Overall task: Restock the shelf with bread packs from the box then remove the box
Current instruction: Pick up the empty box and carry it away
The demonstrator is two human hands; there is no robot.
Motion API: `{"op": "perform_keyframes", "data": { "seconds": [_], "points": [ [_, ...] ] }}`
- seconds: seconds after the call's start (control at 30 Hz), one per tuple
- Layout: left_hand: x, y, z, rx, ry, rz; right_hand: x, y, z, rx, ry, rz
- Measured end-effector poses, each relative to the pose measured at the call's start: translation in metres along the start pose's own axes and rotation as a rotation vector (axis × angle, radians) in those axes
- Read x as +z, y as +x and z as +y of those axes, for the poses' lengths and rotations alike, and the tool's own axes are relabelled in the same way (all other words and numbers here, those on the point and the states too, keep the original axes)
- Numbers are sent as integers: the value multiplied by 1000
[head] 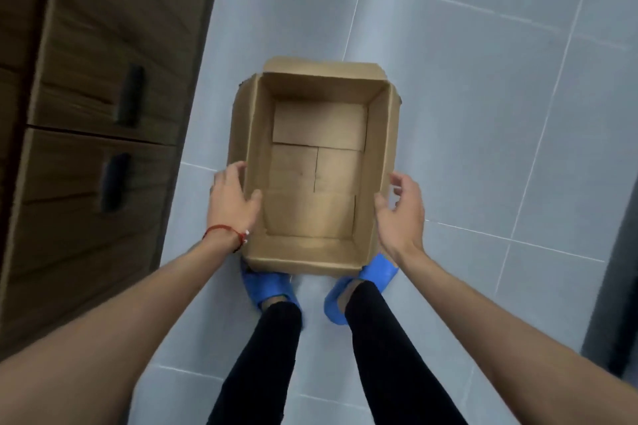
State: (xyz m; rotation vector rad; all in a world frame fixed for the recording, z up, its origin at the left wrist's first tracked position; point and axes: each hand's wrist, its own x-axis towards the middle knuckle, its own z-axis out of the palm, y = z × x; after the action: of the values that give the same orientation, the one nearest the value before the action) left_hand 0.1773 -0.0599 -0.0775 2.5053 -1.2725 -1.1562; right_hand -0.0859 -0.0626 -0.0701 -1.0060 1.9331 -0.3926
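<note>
Two wooden drawers (103, 148) with dark handles stand far left. Next, the left hand (233, 197) grips the left wall of the empty cardboard box (319, 124), thumb inside, fingers outside. The box covers the toes of blue slippers (272, 286) on the grey tiled floor (483, 114). The right hand (400, 214), fingers curved, meets its right wall; grip unclear.

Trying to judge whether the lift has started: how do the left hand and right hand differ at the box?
The left hand straddles the left wall of the box, thumb inside, fingers outside. The right hand sits beside the right wall, fingers loosely curled, with no grip visible. The left wrist wears a red string bracelet; the right wrist is bare. Both hands flank the empty box toward its near end.
</note>
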Motion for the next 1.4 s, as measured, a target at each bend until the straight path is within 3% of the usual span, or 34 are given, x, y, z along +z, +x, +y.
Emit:
{"op": "perform_keyframes", "data": {
  "seconds": [0.2,0.37,0.57,0.9,1.23,1.4],
  "points": [
    [62,81,-36,21,-99,89,67,62,43,-120,-71,37],
    [83,96,-51,122,-104,151,77,75,53,-144,-95,124],
    [52,79,-26,86,-38,33,44,70,41,-145,-56,31],
    [-88,-19,113,158,46,-60,-114,-9,-85,-158,-65,-21],
    [-217,-110,317,428,112,43,-298,-53,-231,-162,-13,4],
    [-260,-126,410,468,120,103,-380,-43,-301,-199,4,36]
  ]
}}
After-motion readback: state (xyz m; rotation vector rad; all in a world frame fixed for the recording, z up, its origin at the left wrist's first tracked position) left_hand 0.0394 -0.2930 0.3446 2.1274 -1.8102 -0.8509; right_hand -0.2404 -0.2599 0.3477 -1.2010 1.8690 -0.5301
